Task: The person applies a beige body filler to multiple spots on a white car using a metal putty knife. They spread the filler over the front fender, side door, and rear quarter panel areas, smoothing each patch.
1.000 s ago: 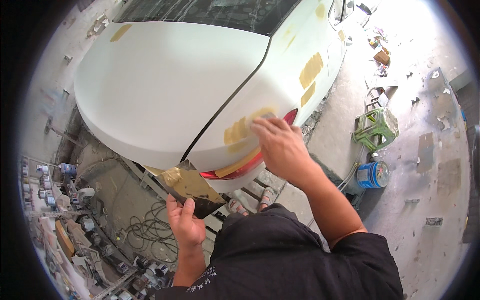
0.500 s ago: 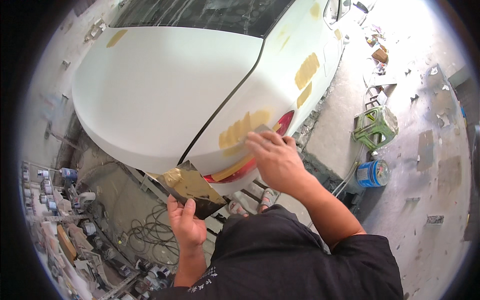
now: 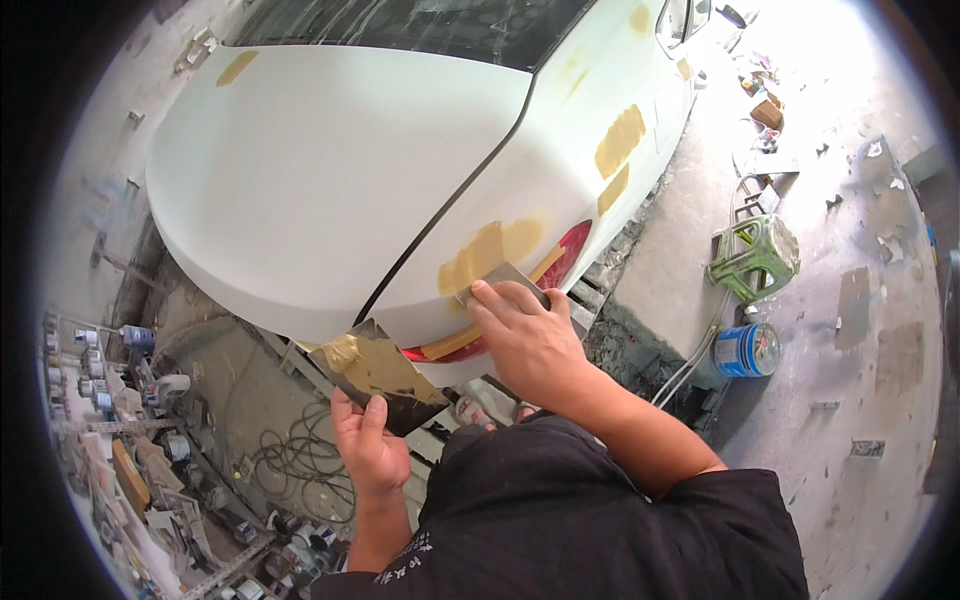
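My left hand [image 3: 372, 445] grips a dark square board [image 3: 405, 400] with yellow filler paste [image 3: 345, 352] on it, held at the car's lower rear edge. My right hand [image 3: 525, 345] pinches a flat grey spreader [image 3: 515, 277] against the white car [image 3: 330, 180], at the lower side of a yellow filler patch [image 3: 470, 255] on the rear corner. Below that patch is the red tail light [image 3: 450, 350], with yellow tape [image 3: 548, 262] along it, partly hidden by my right hand. More yellow patches [image 3: 620, 140] mark the side panel further forward.
A green plastic stool [image 3: 755, 260] and a blue can [image 3: 745, 350] stand right of the car. Shelves of cans and tools [image 3: 120, 430] are at lower left. Coiled hoses [image 3: 300, 470] lie on the floor. Scattered boxes and debris [image 3: 765, 110] lie at upper right.
My right hand has moved down and left along the filler patch with the spreader, uncovering more of the patch and the upper tail light. My left hand has stayed almost still.
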Motion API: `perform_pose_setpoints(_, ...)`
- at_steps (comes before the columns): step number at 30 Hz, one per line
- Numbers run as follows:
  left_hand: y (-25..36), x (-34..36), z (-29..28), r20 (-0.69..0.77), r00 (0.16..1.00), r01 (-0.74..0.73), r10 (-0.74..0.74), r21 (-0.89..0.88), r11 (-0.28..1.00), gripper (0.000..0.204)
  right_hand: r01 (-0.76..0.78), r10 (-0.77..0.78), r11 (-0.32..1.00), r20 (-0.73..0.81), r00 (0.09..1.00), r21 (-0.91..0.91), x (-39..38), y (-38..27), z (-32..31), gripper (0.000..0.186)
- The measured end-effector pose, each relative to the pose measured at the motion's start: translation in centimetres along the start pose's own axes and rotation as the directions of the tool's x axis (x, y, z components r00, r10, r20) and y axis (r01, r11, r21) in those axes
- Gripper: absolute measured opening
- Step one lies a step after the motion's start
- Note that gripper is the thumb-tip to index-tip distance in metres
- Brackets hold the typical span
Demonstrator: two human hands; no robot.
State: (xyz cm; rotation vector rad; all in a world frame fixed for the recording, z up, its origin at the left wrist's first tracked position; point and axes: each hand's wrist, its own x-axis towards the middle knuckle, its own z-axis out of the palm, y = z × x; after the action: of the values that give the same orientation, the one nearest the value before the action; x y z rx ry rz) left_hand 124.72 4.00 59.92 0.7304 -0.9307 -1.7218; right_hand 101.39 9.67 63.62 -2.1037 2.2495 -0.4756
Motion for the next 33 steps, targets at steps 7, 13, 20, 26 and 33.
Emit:
perform_pose_setpoints(7,0.1,-0.2,-0.2,0.024,1.0,0.0,0.0,-0.008,1.0,0.041,-0.088,0.093,0.991,-0.051,0.994,0.1,2.7,2.2,-2.7,0.048)
perform_pose_setpoints(13,0.2,-0.7,-0.4,-0.021,0.999,0.027,-0.028,-0.004,1.0,0.041,-0.043,0.042,0.999,0.033,0.999,0.019,2.9,-2.1,-0.4,0.05)
perform_pose_setpoints(20,0.3,-0.2,-0.5,0.016,1.0,-0.016,0.016,-0.025,1.0,0.043,-0.099,0.101,0.995,0.078,0.992,-0.019,0.4,0.6,-1.1,0.05)
perform_pose_setpoints(26,0.3,-0.2,-0.6,0.022,1.0,0.0,0.0,0.003,1.0,0.043,-0.078,0.094,0.982,-0.089,0.992,0.173,3.8,3.8,-2.2,0.043)
perform_pose_setpoints(33,0.0,0.3,0.0,0.016,1.0,0.009,-0.009,-0.008,1.0,0.044,-0.031,0.032,0.999,-0.064,0.997,0.016,-0.1,1.2,0.8,0.048)
